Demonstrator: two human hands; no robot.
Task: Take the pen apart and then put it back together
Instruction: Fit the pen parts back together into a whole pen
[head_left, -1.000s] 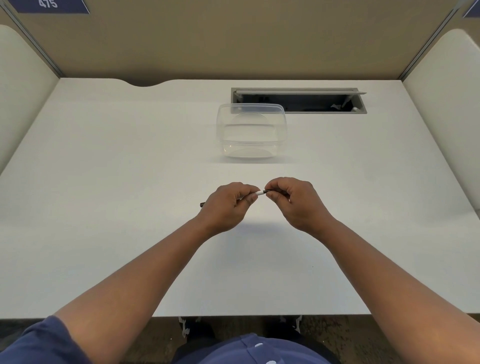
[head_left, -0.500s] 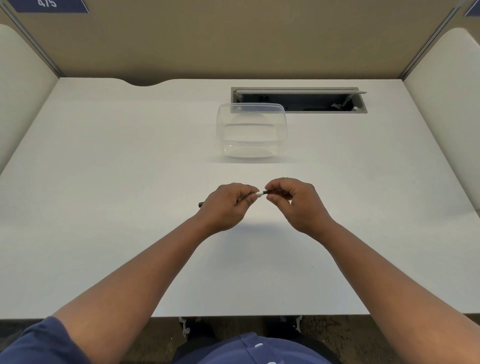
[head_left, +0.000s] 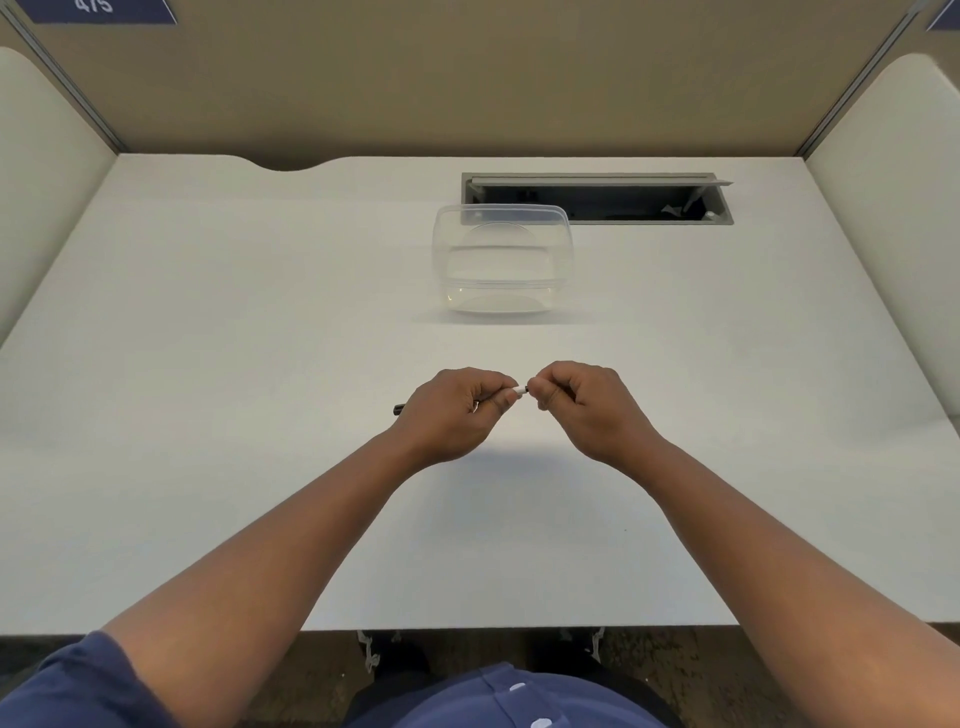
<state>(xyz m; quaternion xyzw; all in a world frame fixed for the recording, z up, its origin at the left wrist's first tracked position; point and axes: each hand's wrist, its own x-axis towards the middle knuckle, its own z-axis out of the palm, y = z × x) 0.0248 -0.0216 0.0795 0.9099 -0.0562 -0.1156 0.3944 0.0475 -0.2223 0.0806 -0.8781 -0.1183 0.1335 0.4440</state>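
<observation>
Both your arms reach out over the worktop (head_left: 208, 364), and your hands meet in the middle, just above it. The pen (head_left: 519, 390) lies sideways between them, its dark end poking out past your left hand (head_left: 452, 410). Your left hand is curled shut around the pen, and your right hand (head_left: 582, 405) pinches its other end.

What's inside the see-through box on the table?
The clear box looks empty: through its walls only the white table shows, and its lid is on. Behind it is a dark slot in the table; most of the slot's inside is too dark to see.
</observation>
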